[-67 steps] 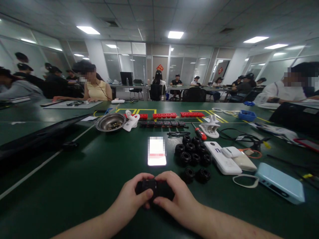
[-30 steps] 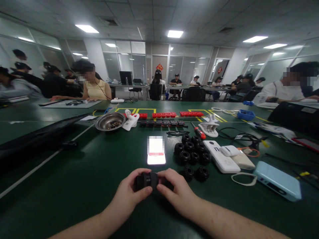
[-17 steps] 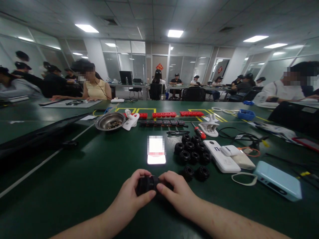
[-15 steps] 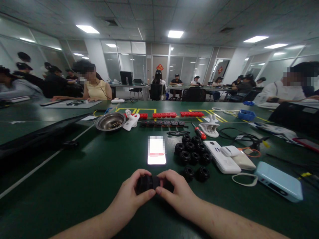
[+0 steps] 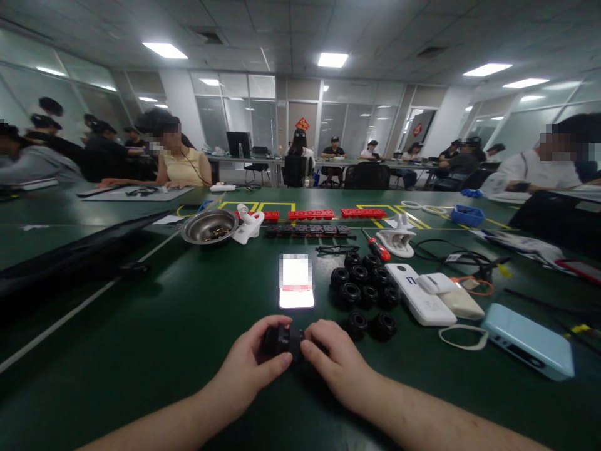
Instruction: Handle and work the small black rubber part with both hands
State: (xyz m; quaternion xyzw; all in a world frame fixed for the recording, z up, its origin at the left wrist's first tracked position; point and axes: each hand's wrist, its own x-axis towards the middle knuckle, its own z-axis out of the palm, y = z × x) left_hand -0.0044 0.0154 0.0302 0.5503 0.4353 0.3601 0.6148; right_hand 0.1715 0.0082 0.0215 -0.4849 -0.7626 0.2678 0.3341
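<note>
A black round part (image 5: pixel 283 340) is pinched between the fingers of the left hand (image 5: pixel 251 369) and right hand (image 5: pixel 339 369), just above the green table (image 5: pixel 164 326), near a lit phone (image 5: pixel 296 289).

Your left hand (image 5: pixel 251 364) and right hand (image 5: pixel 334 364) cover most of the black round part (image 5: pixel 283 340) between them, so you cannot tell its shape or whether it is one piece or two. Your forearms run off the bottom edge, and the phone (image 5: pixel 296 282) screen beyond your hands is blurred out. What lies in the metal bowl (image 5: pixel 209 226) is too small to make out, and the black case (image 5: pixel 558 220) at far right is cut by the edge.
</note>
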